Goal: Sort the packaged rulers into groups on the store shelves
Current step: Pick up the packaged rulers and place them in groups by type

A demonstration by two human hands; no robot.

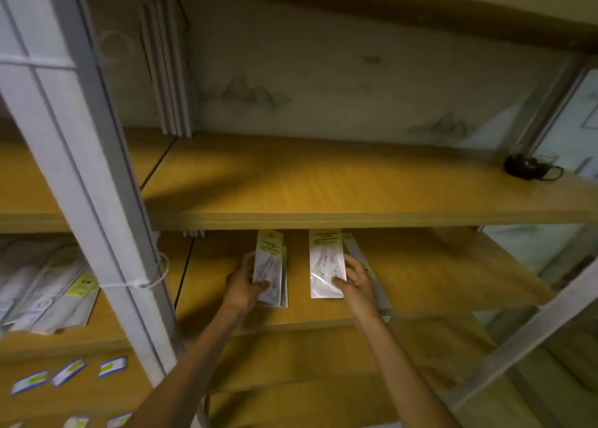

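Now both hands reach onto the lower shelf (437, 275). The left hand (244, 283) grips a small stack of ruler packs (270, 267) (thumb on top). Just to its right, the right hand (354, 280) holds a wider ruler pack (325, 262) lying flat, thumb pressing its near corner. More packs (48, 291) lie far left.

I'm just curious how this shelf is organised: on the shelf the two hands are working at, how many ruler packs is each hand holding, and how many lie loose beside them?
Packs held by the left hand: about 2, the narrow stack; blur hides any more
Packs held by the right hand: 1, the wide pack
Loose packs: 1, the long narrow pack behind the right hand
Total: about 4
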